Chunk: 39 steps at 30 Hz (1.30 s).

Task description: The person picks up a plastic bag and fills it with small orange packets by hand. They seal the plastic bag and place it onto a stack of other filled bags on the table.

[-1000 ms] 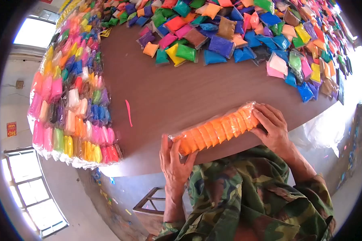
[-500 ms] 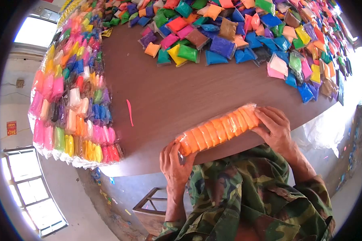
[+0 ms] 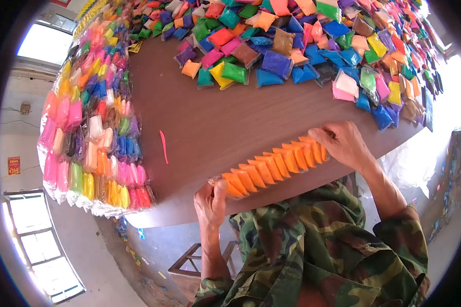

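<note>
A long row of orange packets (image 3: 274, 166) in clear wrap spans the space between my two hands, over the table's near edge. My left hand (image 3: 210, 200) pinches the row's left end between thumb and fingers. At the row's upper right end, my right hand (image 3: 339, 141) grips the wrap with its fingers closed. The packets lean side by side, with their thin edges and flat faces showing.
Loose coloured packets (image 3: 276, 64) are heaped across the brown table's (image 3: 189, 125) far side. Bundled packets (image 3: 89, 138) line the left. A pink strip (image 3: 164, 147) lies mid-left. Clear plastic (image 3: 407, 163) hangs at the right; a wooden stool (image 3: 187, 266) stands below.
The orange row has turned, so that its separate packets show instead of its smooth wrapped side. My left hand has moved slightly left, and my right hand slightly left and up.
</note>
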Tool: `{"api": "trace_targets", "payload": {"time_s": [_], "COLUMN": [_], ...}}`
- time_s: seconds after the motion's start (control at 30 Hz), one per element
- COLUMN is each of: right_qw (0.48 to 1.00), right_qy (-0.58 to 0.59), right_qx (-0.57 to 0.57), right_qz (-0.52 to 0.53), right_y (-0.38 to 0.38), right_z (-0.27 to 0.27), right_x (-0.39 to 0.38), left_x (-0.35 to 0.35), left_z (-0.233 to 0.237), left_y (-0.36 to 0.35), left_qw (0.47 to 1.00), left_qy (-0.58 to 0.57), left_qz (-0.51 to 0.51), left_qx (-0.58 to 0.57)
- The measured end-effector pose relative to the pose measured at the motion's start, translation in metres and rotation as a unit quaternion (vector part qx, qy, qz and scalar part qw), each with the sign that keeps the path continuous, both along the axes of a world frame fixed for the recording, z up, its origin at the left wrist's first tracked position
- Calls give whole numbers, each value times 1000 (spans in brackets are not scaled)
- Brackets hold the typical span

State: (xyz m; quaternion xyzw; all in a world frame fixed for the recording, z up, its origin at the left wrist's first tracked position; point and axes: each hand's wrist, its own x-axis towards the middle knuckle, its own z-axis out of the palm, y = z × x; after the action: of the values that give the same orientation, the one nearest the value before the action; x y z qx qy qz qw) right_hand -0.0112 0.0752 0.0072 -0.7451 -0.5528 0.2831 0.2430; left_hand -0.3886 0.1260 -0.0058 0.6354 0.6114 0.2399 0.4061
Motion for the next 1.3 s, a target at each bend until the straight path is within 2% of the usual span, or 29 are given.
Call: {"api": "trace_targets", "payload": {"time_s": [0.07, 0.17, 0.27, 0.47, 0.57, 0.67, 0.77, 0.83, 0.9, 0.93, 1.0, 1.03, 1.13, 1.23, 1.3], "right_qw": [999, 992, 997, 983, 985, 976, 972, 985, 982, 983, 960, 957, 942, 922, 918], "right_qy": [-16, 104, 82, 171, 154, 194, 201, 114, 139, 147, 252, 267, 316, 366, 375], "right_qx": [-28, 58, 5, 27, 42, 67, 66, 94, 75, 34, 69, 63, 66, 81, 92], "right_qz": [-5, -37, -11, -63, -71, -76, -106, -90, -104, -109, -99, -97, -95, -96, -87], "right_y": [5, 6, 6, -3, -8, -10, -11, -12, -8, -4, -6, -5, -6, 7, 19], "right_z": [-5, -24, -6, -14, -23, -22, -37, -40, -43, -36, -56, -49, -45, -20, 4], "right_x": [3, 2, 4, -2, -5, -11, -10, -11, -12, -11, -4, -6, -5, -18, -30], "left_x": [13, 17, 21, 16, 20, 14, 17, 14, 19, 20, 18, 18, 16, 8, -3], "left_z": [17, 12, 10, -2, 4, -6, 2, -14, -17, -13, -6, -6, -8, 19, 47], "left_y": [0, 3, 9, 12, 8, 4, 1, 0, 3, 6, 6, 4, 0, 3, 6], "left_qw": [999, 999, 994, 993, 994, 994, 993, 984, 979, 981, 985, 988, 989, 995, 993], "left_qy": [-32, -30, 104, 111, 94, 58, 95, 160, 195, 188, 166, 149, 41, 53, 32], "left_qz": [5, 27, 21, 15, 32, 46, 52, 31, 42, 39, 34, 31, 66, 78, 105], "left_qx": [-31, -18, 13, 41, 55, 82, 50, 66, 41, 25, 13, 22, 126, 44, 54]}}
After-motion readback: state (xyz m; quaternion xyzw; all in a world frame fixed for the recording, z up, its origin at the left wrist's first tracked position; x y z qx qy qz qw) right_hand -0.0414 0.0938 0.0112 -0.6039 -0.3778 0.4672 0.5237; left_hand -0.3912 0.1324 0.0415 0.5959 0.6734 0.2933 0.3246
